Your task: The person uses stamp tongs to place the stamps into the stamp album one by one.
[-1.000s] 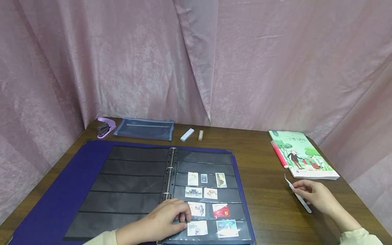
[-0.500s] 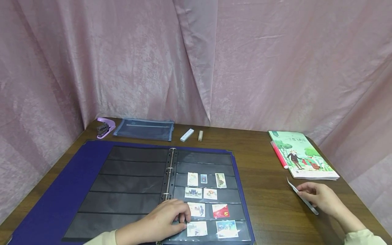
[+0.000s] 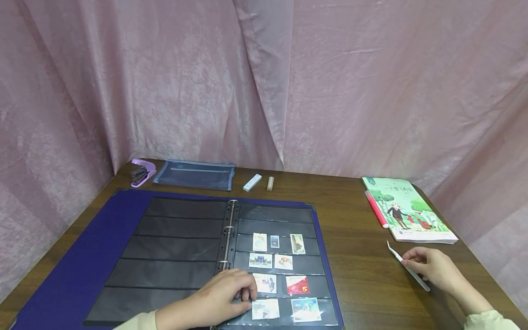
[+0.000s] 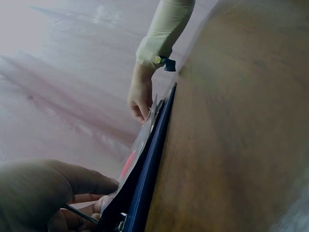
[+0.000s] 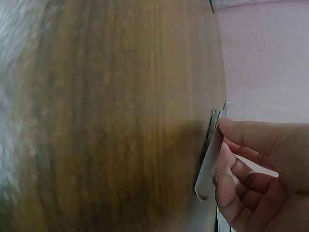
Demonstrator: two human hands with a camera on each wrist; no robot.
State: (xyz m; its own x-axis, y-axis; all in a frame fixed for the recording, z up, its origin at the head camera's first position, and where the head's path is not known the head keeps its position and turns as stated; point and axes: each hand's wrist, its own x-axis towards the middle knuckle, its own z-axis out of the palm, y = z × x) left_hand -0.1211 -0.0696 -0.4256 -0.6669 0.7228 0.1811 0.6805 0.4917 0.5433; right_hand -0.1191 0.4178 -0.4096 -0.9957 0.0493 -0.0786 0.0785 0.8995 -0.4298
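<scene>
A ring-bound stamp album [image 3: 136, 208] lies open, with black pocket pages in a dark blue cover. Several stamps [image 3: 261, 261] sit in the lower rows of its right page; the left page's visible rows show none. My left hand [image 3: 220, 295] rests over the lower binder rings and the inner edge of the right page, fingers loosely curled. In the left wrist view, the thumb [image 4: 96, 182] lies against the page edge. To the album's right, my right hand [image 3: 433, 268] pinches white tweezers [image 3: 414, 274] between thumb and fingers, close over the table, their curved tip pointing away.
At the back right lies a green picture book [image 3: 412, 211] with a red marker [image 3: 376, 209] along its left side. A purple stapler [image 3: 143, 173], a blue mesh pouch [image 3: 194, 175], a white box [image 3: 252, 182] and a small beige block [image 3: 270, 184] line the back.
My right hand has shifted a little right and toward me with the tweezers, then nearly stopped. The left hand has stayed in place on the album.
</scene>
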